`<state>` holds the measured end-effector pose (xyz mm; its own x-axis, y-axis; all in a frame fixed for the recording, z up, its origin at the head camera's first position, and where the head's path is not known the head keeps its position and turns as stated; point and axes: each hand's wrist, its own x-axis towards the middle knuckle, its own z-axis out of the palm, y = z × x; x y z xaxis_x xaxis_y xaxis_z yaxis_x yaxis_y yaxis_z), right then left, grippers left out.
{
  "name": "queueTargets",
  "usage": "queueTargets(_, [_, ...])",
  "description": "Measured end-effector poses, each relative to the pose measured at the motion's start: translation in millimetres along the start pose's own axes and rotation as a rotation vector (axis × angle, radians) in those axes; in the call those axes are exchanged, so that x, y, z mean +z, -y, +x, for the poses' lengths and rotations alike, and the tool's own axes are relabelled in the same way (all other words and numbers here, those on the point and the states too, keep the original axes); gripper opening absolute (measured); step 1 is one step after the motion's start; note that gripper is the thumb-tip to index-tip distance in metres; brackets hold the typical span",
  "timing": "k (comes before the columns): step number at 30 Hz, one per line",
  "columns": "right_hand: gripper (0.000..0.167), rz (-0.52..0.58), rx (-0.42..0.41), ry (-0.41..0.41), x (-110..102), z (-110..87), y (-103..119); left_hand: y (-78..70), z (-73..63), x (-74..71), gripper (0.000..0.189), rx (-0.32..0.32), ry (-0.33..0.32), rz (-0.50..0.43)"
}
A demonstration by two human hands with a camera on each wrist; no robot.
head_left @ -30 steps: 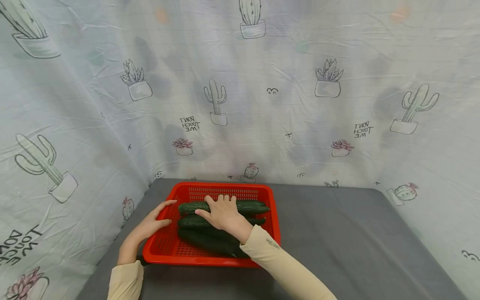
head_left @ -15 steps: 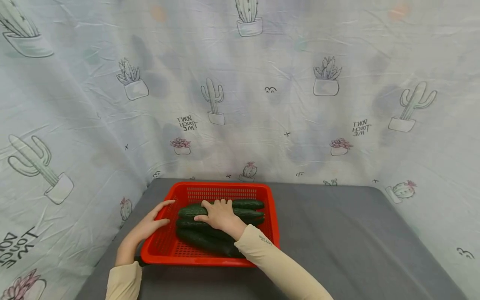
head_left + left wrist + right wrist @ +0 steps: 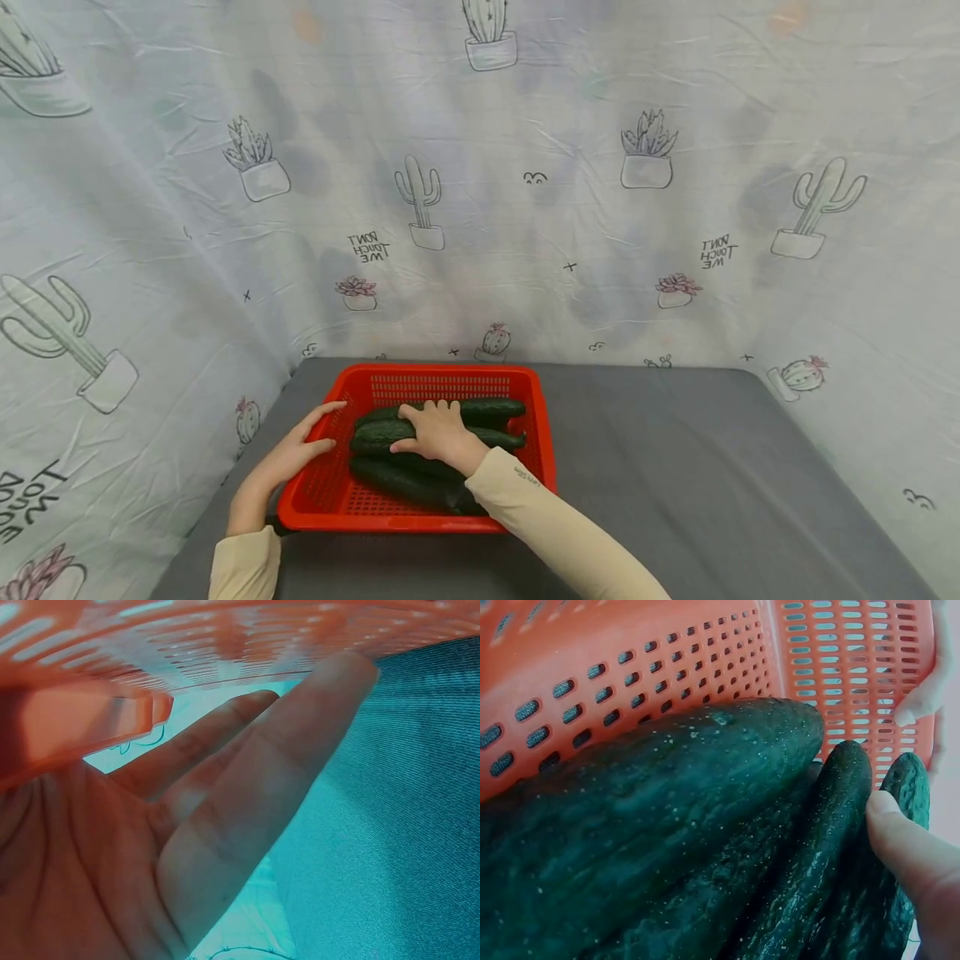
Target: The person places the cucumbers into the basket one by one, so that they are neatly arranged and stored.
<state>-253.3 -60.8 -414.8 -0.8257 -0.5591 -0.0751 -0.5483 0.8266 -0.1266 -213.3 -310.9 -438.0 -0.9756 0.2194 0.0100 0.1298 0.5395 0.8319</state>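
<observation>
Several dark green cucumbers lie side by side in a red plastic basket (image 3: pixel 542 433). My right hand (image 3: pixel 438 432) reaches over them and grips one cucumber (image 3: pixel 381 432) near its middle, thumb on the near side and fingers over the far side. Behind it lies another cucumber (image 3: pixel 493 407); a nearer cucumber (image 3: pixel 397 481) rests by the front wall. At the basket's left side, my left hand (image 3: pixel 292 450) holds the rim, its thumb (image 3: pixel 913 709) over the edge in the right wrist view. In the left wrist view, long fingers (image 3: pixel 247 802) lie against the slotted outside.
The basket stands on a grey cloth-covered table (image 3: pixel 675 483), towards the left. A pale curtain (image 3: pixel 480 208) printed with cacti surrounds the table at the back and sides. A small black thing (image 3: pixel 279 525) shows by the basket's near left corner.
My right hand has shifted slightly nearer with the cucumber, and the cucumber behind shows more. My left hand keeps its place on the rim. The whole head view has drifted slightly.
</observation>
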Motion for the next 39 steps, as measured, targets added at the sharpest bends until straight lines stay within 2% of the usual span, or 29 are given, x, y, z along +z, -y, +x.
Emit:
queueTargets(5, [0.059,0.001,0.002,-0.011,1,-0.7,-1,-0.1,-0.3,-0.2,0.056,-0.020,0.007,-0.006])
queueTargets(13, [0.059,-0.039,-0.019,-0.022,0,-3.3,-5,0.3,-0.7,-0.1,0.056,0.006,0.004,-0.026])
queueTargets(20, [0.057,-0.007,-0.033,0.004,-3,-5.5,-6,-2.7,-2.6,-1.6,0.055,0.018,-0.007,0.012])
queueTargets(28, [0.056,-0.003,-0.036,0.068,-8,-9.9,-8,-8.5,-3.4,-0.8,0.055,-0.009,0.003,0.054])
queueTargets(39, [0.055,0.011,-0.042,0.070,-13,-14.6,-11,-9.3,-7.4,-3.5,0.055,-0.034,0.010,0.124])
